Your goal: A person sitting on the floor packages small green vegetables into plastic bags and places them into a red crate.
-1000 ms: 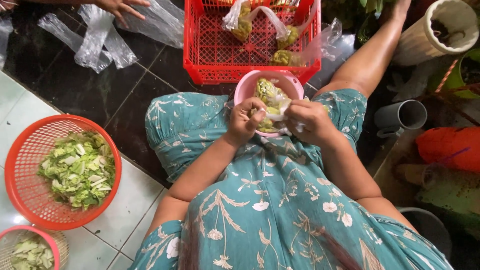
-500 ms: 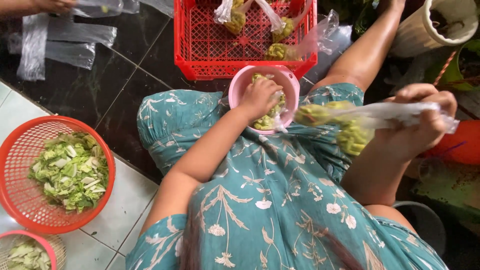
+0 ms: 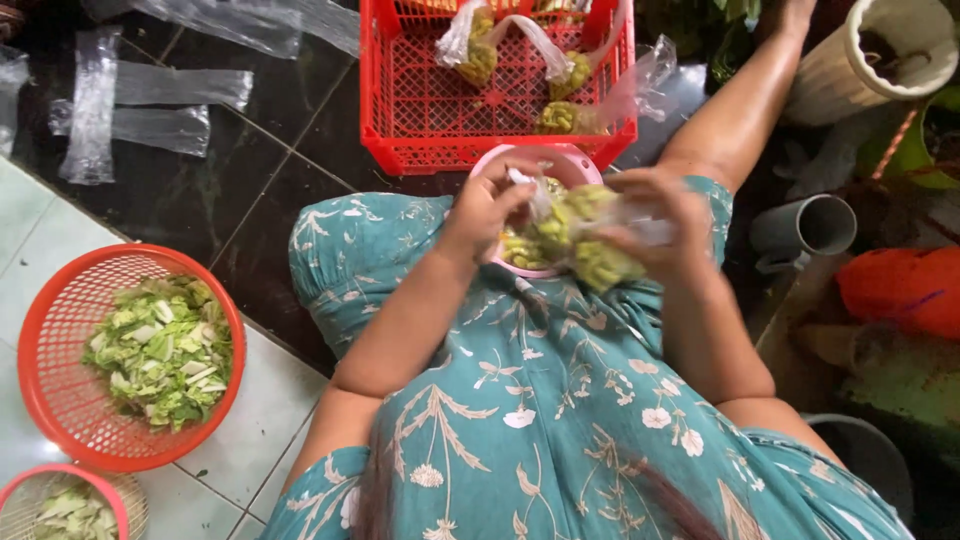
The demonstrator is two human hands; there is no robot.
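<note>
1. A single view comes from a camera worn on the person's head, looking almost straight down over the teal floral dress [image 3: 560,400] onto the lap.
2. It sits close: both forearms and the pink bowl [image 3: 560,160] fill the centre.
3. The top of the frame faces forward, with the red crate [image 3: 420,100] at 12 o'clock.
4. The orange basket [image 3: 60,320] lies at 9 o'clock, a grey pipe [image 3: 800,230] at 2 o'clock.
5. No second view shares the scene.
</note>
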